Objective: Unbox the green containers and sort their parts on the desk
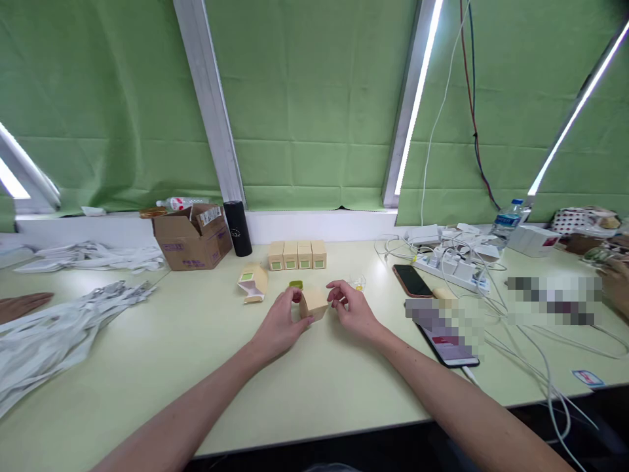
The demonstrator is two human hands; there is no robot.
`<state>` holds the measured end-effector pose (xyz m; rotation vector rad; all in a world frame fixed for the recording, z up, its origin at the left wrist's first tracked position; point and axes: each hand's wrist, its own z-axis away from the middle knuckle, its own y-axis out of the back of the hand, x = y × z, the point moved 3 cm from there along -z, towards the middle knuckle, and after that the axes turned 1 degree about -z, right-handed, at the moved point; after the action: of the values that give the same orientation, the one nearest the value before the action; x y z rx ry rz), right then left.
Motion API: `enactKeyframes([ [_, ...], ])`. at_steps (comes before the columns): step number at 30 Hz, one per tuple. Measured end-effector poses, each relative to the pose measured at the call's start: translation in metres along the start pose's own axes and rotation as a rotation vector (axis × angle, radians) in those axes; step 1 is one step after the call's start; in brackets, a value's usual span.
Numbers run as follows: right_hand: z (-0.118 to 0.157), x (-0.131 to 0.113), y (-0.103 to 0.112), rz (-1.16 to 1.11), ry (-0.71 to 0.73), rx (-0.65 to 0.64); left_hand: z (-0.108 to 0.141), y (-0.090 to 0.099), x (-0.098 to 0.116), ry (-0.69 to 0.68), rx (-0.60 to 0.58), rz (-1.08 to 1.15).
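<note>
My left hand (pixel 282 326) grips a small kraft-paper box (pixel 314 304) from its left side, thumb at the near edge and fingers behind. The box stands tilted just above or on the table; I cannot tell which. Close by its right side is my right hand (pixel 354 311), fingers loosely curved and apart, with nothing visible in them. Behind the box lies a small green item (pixel 295 284). To the left sits another kraft box (pixel 253 283) with its flaps open. A row of several closed kraft boxes (pixel 297 255) with green labels stands farther back.
A small clear item with yellow (pixel 359 284) lies behind my right hand. Phones (pixel 411 280), tangled white cables and a power strip (pixel 455 271) fill the right side. At left are a cardboard carton (pixel 189 244), a black cylinder (pixel 238 228) and white strips (pixel 73 328). Another person's hand (pixel 616 285) shows far right.
</note>
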<state>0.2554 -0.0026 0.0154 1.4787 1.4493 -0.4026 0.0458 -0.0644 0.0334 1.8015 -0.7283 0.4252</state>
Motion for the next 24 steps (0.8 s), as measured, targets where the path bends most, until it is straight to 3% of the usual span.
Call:
enactKeyframes([
  [4,0.004,-0.016,0.003,0.03,0.122,0.092,0.002,0.011,0.007,-0.264,0.185,-0.128],
  [7,0.009,-0.029,0.0,0.088,0.215,0.097,0.004,0.016,0.016,-0.51,0.308,-0.281],
  [10,0.015,-0.04,-0.004,0.149,0.309,0.084,0.008,0.018,0.025,-0.66,0.4,-0.412],
  [15,0.02,-0.048,-0.007,0.233,0.383,0.059,0.013,0.017,0.036,-0.766,0.504,-0.578],
  [24,0.024,-0.053,-0.01,0.307,0.4,0.032,0.017,0.014,0.04,-0.83,0.515,-0.709],
])
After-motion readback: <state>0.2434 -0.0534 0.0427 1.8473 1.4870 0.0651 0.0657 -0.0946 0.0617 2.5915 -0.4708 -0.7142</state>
